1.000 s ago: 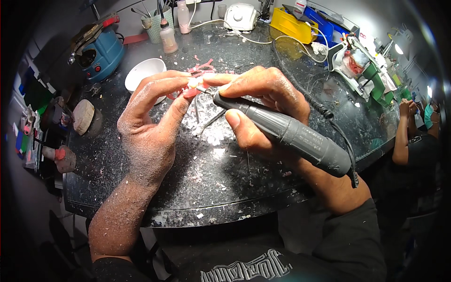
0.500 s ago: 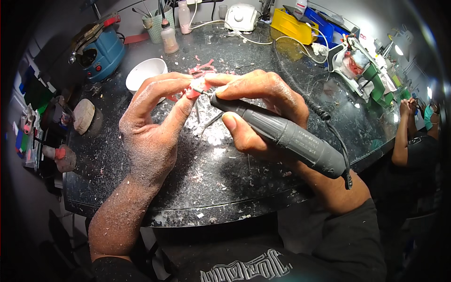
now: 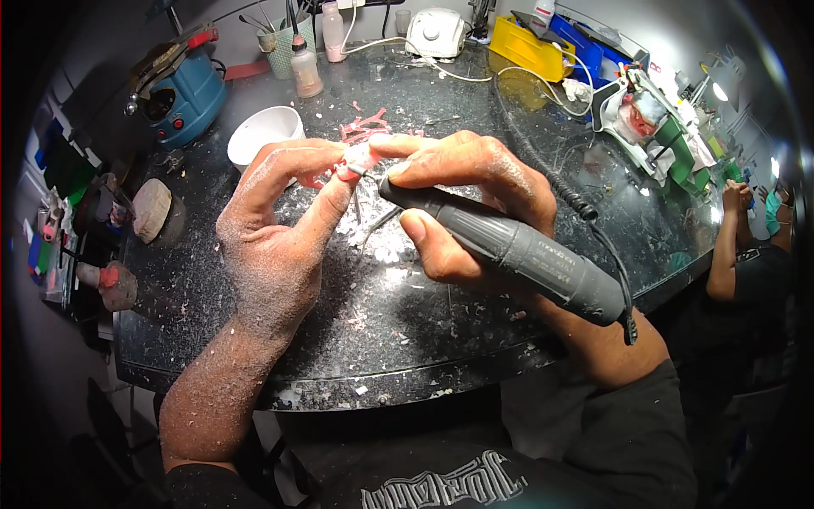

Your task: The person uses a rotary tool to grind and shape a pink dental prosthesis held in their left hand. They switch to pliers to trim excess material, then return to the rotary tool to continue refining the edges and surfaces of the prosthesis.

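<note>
My left hand [image 3: 275,216], coated in pale dust, pinches a small pink and white piece [image 3: 359,158] between thumb and forefinger; it looks like a denture part, mostly covered by the fingers. Wrapped in my right hand [image 3: 475,195] is a black rotary handpiece [image 3: 517,242], slanting down to the right. Its thin bur [image 3: 359,171] meets or nearly meets the pink piece. The right fingertips rest close to the left ones. Just beyond them, pink branching scraps [image 3: 366,125] lie on the dark benchtop. A white bowl [image 3: 264,131] stands behind my left hand.
Shavings litter the dark bench [image 3: 373,339]. A blue machine [image 3: 191,97] stands at left, near a pale stone-like block [image 3: 152,210]. Behind are a bottle [image 3: 306,72], a white control box [image 3: 436,32] and a yellow bin [image 3: 530,47]. A coiled cord [image 3: 543,165] runs right; another person's arm [image 3: 725,246] shows there.
The handpiece has tilted very slightly, its rear end a little lower. The pinched piece has turned a little in my left fingers. Both grips stay the same.
</note>
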